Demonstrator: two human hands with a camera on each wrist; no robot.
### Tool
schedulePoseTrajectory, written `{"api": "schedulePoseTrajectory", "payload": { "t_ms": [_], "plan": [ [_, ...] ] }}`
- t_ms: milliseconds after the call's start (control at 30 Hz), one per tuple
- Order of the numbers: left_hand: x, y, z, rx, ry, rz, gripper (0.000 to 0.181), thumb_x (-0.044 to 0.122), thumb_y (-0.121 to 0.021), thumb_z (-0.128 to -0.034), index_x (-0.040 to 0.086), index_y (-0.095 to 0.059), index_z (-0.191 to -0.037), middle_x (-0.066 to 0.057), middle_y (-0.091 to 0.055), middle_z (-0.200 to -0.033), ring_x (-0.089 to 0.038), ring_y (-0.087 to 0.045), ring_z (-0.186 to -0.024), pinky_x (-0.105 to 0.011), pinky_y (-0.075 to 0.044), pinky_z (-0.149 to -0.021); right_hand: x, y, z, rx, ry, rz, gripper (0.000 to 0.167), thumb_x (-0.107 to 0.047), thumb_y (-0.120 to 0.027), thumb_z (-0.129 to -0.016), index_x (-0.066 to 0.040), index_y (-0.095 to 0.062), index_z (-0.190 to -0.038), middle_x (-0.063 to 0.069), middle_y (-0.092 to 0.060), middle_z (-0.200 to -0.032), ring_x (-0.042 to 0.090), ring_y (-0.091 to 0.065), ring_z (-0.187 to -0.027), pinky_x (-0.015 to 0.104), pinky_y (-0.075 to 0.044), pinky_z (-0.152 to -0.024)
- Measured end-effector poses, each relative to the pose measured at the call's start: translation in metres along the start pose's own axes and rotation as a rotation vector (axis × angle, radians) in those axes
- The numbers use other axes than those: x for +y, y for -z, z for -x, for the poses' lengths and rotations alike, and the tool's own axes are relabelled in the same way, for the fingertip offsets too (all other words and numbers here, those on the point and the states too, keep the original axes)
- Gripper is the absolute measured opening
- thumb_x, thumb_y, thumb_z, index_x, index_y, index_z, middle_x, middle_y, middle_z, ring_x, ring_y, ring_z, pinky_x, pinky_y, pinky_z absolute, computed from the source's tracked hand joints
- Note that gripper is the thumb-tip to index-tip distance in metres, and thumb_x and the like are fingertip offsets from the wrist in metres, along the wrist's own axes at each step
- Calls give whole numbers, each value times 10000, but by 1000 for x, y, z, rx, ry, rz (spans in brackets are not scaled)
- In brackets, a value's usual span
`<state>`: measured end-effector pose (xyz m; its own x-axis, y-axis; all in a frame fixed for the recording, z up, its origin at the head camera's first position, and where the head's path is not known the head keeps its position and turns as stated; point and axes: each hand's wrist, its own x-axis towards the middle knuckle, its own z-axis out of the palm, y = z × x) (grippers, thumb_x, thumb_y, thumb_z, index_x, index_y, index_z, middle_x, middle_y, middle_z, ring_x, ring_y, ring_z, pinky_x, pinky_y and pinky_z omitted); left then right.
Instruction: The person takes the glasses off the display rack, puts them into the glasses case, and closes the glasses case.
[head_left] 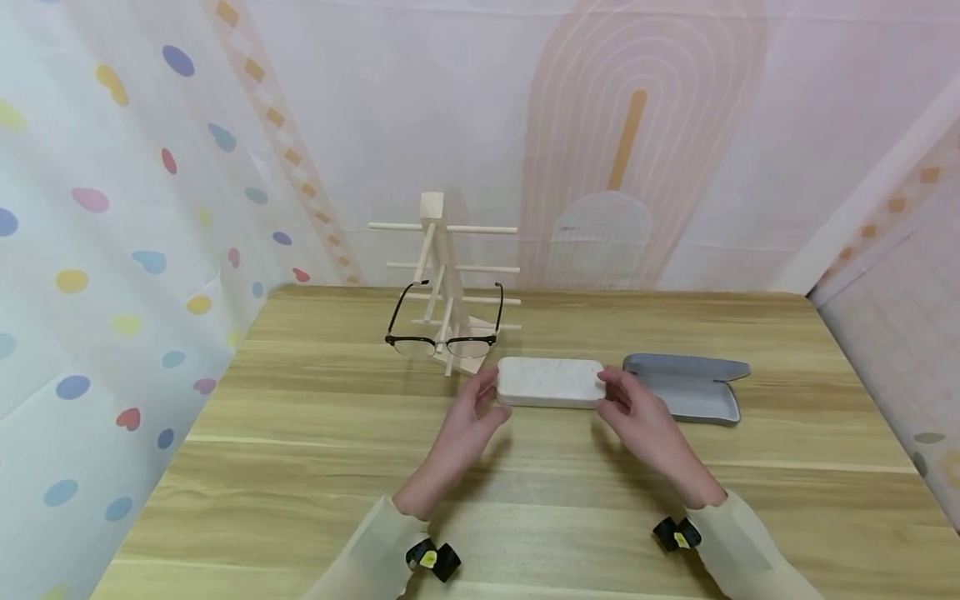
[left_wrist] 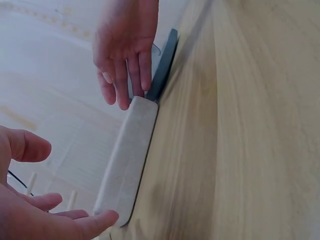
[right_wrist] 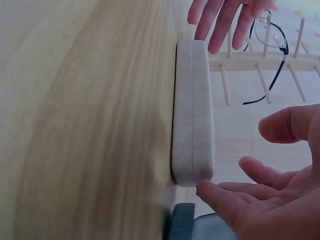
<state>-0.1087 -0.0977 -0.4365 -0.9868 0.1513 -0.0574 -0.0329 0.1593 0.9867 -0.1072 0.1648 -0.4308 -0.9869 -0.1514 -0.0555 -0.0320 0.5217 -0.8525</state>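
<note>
A closed white case (head_left: 551,382), shaped like a glasses case, lies flat on the wooden table between both hands. At its left end is my left hand (head_left: 467,425), fingers spread and relaxed around the corner. My right hand (head_left: 647,423) is at the opposite end in much the same pose. In the wrist views, fingertips come right up to the case (left_wrist: 127,155) at both ends, without gripping it; whether they touch it I cannot tell. Behind the right hand lies an open grey glasses case (head_left: 701,396), partly covered by that hand.
Black-rimmed glasses (head_left: 483,339) hang on a pale wooden peg stand (head_left: 432,206) behind the left hand. Patterned curtains (head_left: 420,100) border the table (head_left: 315,467) at the back and sides. Each sleeve carries a small black wrist device (head_left: 447,563).
</note>
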Motion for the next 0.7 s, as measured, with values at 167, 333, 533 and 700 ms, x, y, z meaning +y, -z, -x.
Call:
{"api": "schedulePoseTrajectory", "payload": {
  "t_ms": [167,333,533,700],
  "plan": [
    [5,7,13,-4,-18,-64,559,91,-611,-1009,-26,-419,-1520,-209,-428,-1578,-393,-362,-1482,-571,-316,-1188,-5,-1,5,53,49,28,440,-160,-574,-1053,7,-515,-1456,203,-503,-1530,380,-537,-1355,512,-488,-1063],
    [10,16,26,-10,-77,-92,420,110,-597,-1041,13,-534,-1444,-153,-542,-1497,-363,-453,-1430,-495,-425,-1133,-14,-3,9,99,100,46,380,-214,-586,-1061,-17,-589,-1386,149,-611,-1418,313,-642,-1215,465,-545,-991],
    [16,29,37,92,-162,-102,195,133,-583,-1059,54,-704,-1190,-63,-752,-1141,-249,-688,-1119,-319,-539,-939,-25,-7,13,145,180,90,278,-208,-594,-1058,-39,-664,-1267,46,-707,-1141,167,-644,-1002,350,-554,-858],
    [25,40,42,175,-221,-140,193,165,-573,-1071,62,-727,-1126,-31,-780,-981,-204,-722,-977,-264,-540,-794,-33,-10,13,166,235,104,264,-198,-599,-1054,-43,-680,-1252,51,-704,-1169,178,-636,-1018,451,-541,-880]
  ]
}}
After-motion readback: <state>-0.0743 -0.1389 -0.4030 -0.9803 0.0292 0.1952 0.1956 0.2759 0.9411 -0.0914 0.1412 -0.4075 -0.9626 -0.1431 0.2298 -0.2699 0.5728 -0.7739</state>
